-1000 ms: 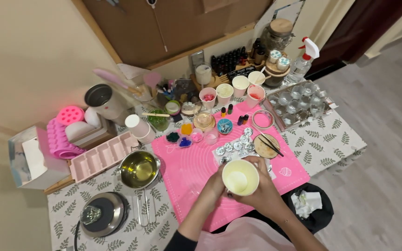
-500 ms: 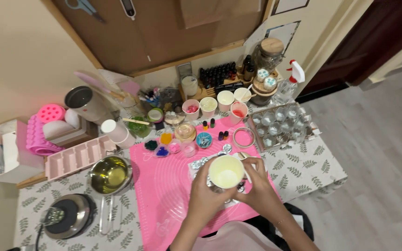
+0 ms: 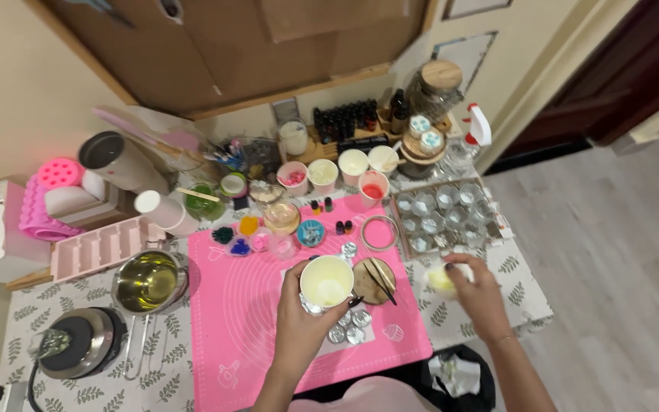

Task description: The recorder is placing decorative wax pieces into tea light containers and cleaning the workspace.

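A table covered in a leaf-printed cloth [image 3: 55, 358] carries the whole layout, and on it, at centre, lies a pink silicone work mat [image 3: 238, 313], presumably there to catch spills. At nine o'clock from the mat stands a steel saucepan [image 3: 146, 282] holding clear yellow liquid, and at eight o'clock a round electric hotplate [image 3: 78, 343], close by for heating. At two o'clock a tray of small empty metal tins [image 3: 440, 217] sits within easy reach. Along the twelve o'clock edge runs a row of paper cups [image 3: 337, 172] with pink, red and cream contents. The left hand [image 3: 299, 328] is wrapped around a cream-coloured round cup [image 3: 327, 281], fingers curled about its wall, holding it upright over the mat's middle so that the pale yellow contents stay level. At three o'clock from the cup rests a round wooden disc with dark sticks laid across it [image 3: 375, 280]. The right hand [image 3: 478, 294], off the mat at three o'clock, closes its fingertips on a small pale yellow piece [image 3: 440, 281]; what it is cannot be told.
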